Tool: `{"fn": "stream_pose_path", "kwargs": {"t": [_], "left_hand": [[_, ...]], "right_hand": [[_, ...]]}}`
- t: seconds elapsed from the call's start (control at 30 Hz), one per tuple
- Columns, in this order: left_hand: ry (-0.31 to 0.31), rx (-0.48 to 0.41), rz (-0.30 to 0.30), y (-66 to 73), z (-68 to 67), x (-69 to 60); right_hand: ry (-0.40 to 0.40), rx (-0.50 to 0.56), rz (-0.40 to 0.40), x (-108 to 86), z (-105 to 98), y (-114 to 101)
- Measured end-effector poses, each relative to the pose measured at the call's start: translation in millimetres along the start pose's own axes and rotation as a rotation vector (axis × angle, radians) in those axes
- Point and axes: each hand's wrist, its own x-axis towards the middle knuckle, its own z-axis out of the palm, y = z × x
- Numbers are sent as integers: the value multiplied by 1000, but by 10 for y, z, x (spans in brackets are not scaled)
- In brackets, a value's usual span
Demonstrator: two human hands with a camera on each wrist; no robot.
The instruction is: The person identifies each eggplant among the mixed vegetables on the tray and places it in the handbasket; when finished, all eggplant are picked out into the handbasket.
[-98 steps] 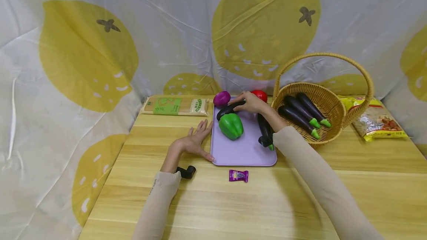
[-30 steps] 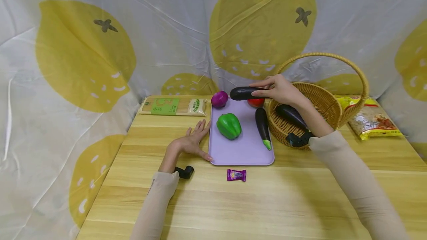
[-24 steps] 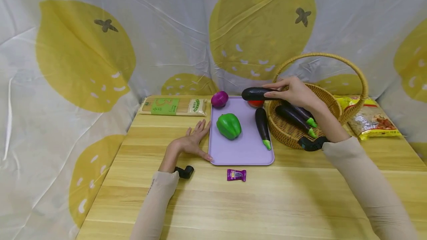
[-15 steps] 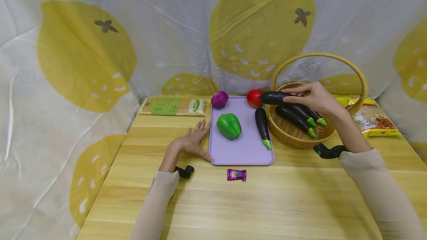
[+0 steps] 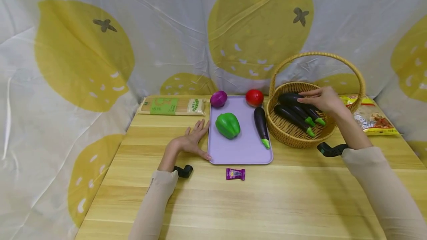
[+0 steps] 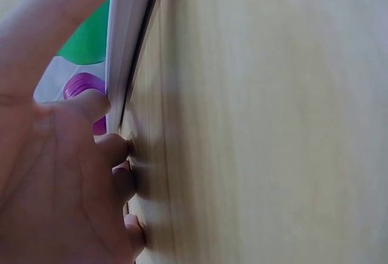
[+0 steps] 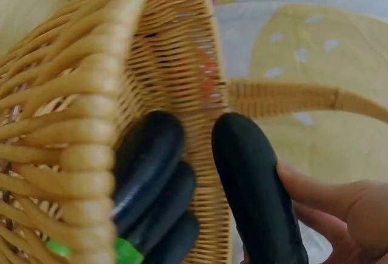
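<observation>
My right hand pinches a dark eggplant over the wicker basket, where several other eggplants lie. In the right wrist view the held eggplant stands beside the basket's inner wall, thumb on its side. My left hand rests spread on the table, fingers and thumb at the left edge of the lilac tray. On the tray are a green pepper, a purple onion, a red tomato and one eggplant.
A noodle pack lies behind my left hand. Right of the basket is a yellow-edged food bag, partly hidden by my arm. A small purple wrapped packet lies in front of the tray. The basket's handle arches high.
My right hand has carried the eggplant from the tray's back left, rightward past the tomato and down into the basket's opening. My left hand has stayed at the tray's edge.
</observation>
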Motion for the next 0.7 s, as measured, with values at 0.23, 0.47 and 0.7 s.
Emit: {"fn": "stream_pose_path", "kwargs": {"t": [0.23, 0.47, 0.7], "left_hand": [[6, 6, 0, 27, -4, -13], [3, 7, -1, 23, -7, -16], [8, -1, -2, 21, -3, -12]], "right_hand": [[-23, -47, 33, 156, 102, 48], [-73, -3, 43, 217, 152, 105], [-162, 47, 45, 216, 184, 101]]}}
